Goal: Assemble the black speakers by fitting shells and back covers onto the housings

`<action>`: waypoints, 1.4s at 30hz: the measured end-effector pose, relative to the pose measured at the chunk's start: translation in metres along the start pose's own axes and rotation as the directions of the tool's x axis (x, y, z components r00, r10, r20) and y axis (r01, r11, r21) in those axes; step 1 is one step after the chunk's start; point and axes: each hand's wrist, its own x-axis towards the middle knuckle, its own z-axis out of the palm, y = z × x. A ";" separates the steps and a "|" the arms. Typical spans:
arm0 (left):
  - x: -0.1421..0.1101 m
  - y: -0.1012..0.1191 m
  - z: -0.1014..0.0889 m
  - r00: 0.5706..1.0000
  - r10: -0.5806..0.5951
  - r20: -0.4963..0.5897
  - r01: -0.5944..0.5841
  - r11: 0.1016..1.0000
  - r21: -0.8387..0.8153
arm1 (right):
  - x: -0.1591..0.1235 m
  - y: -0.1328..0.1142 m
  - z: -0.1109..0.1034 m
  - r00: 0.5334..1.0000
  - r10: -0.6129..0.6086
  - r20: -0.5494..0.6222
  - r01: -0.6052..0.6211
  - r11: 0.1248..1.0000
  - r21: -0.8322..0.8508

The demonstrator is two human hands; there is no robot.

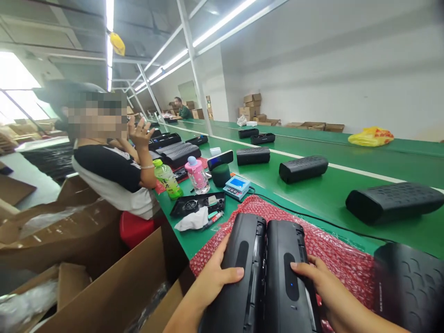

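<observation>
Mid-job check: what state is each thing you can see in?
Left hand: gripping the left black case
Right hand: gripping the right black case
Left black case: held, no lit light visible
Right black case: held, small blue light on
Blue meter: screen lit
Pink bottle: upright, lid on
Green bottle: cap on
Bubble wrap: spread out
Ceiling light: on

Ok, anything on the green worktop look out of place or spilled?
No spill or damage stands out. The green-capped clear plastic bottle and the pink-topped clear plastic bottle look misplaced, standing near an open black plastic casing, where leaks might reach it. The crumpled yellow plastic bag on the far side of the green worktop looks stray.
</observation>
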 end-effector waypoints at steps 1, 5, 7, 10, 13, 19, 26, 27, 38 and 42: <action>0.000 0.000 0.000 1.000 -0.002 0.015 0.002 1.000 0.001 | 0.000 0.000 0.000 1.000 -0.003 -0.007 0.003 1.000 -0.009; -0.002 0.003 0.002 1.000 0.005 0.028 -0.005 1.000 0.017 | -0.002 0.000 -0.001 1.000 0.000 -0.010 0.000 0.999 -0.037; -0.002 0.003 0.003 1.000 0.020 0.015 -0.021 1.000 0.017 | -0.003 0.000 0.000 1.000 0.002 -0.001 -0.002 0.999 -0.035; -0.002 0.002 0.004 1.000 0.025 0.000 -0.025 1.000 0.011 | -0.004 0.000 0.000 1.000 0.004 -0.009 -0.004 0.999 -0.046; -0.002 0.002 0.004 1.000 0.008 -0.008 -0.008 1.000 0.009 | -0.003 0.000 0.000 1.000 0.012 -0.028 -0.014 0.997 -0.071; -0.003 0.004 0.005 0.997 0.032 0.072 -0.031 0.999 -0.017 | 0.001 0.001 -0.004 0.999 0.026 -0.024 -0.028 0.996 -0.082; -0.003 0.002 0.004 0.997 0.040 0.061 -0.040 0.999 -0.009 | 0.004 0.005 -0.007 0.999 0.018 -0.029 -0.020 0.994 -0.105; -0.002 0.001 0.003 0.998 0.038 0.059 -0.038 0.999 -0.001 | 0.004 0.005 -0.006 1.000 0.014 -0.027 -0.017 0.994 -0.105; -0.002 0.002 0.005 0.999 0.031 0.027 -0.030 0.999 -0.015 | 0.010 0.009 -0.013 0.996 0.087 -0.012 -0.088 0.990 -0.113; -0.002 0.002 0.006 0.999 0.022 0.037 -0.021 1.000 -0.021 | 0.005 0.004 -0.010 0.996 0.091 -0.007 -0.091 0.988 -0.128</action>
